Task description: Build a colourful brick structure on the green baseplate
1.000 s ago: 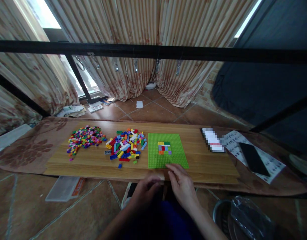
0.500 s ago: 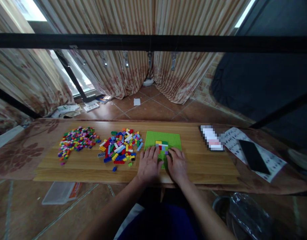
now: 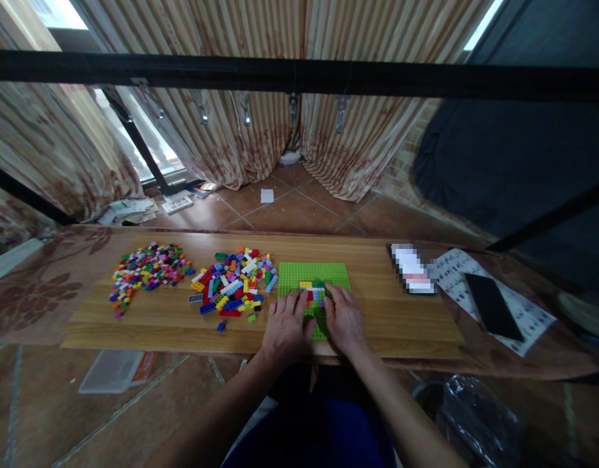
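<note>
Up from the near edge of the wooden top (image 3: 401,325), my left hand (image 3: 284,328) and right hand (image 3: 345,318) have come over the green baseplate (image 3: 288,275).
Backs up, they flank the brick cluster (image 3: 316,294); whether either grips anything, I can't tell. Flat beneath and beyond them, the baseplate looks too squarish to show a long axis, its far edge roughly parallel to the wood's. Loose bricks (image 3: 235,284) lie left.

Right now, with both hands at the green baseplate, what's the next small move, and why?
Probably ease the left hand slightly outward: it covers the near-left part of the brick cluster on the green baseplate, so how those bricks sit can't be checked from this view.
</note>
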### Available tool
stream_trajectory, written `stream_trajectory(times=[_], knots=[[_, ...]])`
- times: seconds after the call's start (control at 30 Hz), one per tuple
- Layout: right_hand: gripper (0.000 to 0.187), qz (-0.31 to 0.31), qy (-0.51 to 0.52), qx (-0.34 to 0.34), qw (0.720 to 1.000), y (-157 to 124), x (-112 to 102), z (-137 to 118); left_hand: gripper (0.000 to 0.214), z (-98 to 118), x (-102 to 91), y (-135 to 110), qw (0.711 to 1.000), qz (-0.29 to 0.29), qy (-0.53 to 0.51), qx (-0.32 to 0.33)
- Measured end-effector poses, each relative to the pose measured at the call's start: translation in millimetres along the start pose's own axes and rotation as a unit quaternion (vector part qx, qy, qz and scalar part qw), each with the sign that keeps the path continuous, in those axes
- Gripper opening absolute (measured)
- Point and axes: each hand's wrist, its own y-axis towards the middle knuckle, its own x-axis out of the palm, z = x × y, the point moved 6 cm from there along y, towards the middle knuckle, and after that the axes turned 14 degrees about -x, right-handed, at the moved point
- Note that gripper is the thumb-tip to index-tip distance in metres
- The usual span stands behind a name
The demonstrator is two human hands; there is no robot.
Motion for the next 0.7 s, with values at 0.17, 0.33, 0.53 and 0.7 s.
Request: stream_trajectory(times=[0.17, 0.33, 0.53, 0.7], knots=[[0.041, -0.017, -0.028, -0.009, 0.999, 3, 7, -5, 0.057, 2, 0.6, 0, 1.000, 0.000, 0.007, -0.008], [0.042, -0.024, -0.050, -0.010, 0.998, 1, 10, -5, 0.057, 2, 1.9, 4, 1.000, -0.019, 0.007, -0.014], [0.040, -0.028, -0.073, -0.015, 0.997, 2, 12, -6, 0.056, 3, 4.0, 9, 0.999, -0.036, 0.017, -0.004], [0.039, -0.028, -0.079, -0.011, 0.996, 2, 12, -8, 0.055, 4, 6.3, 10, 1.000, -0.024, 0.014, 0.013]])
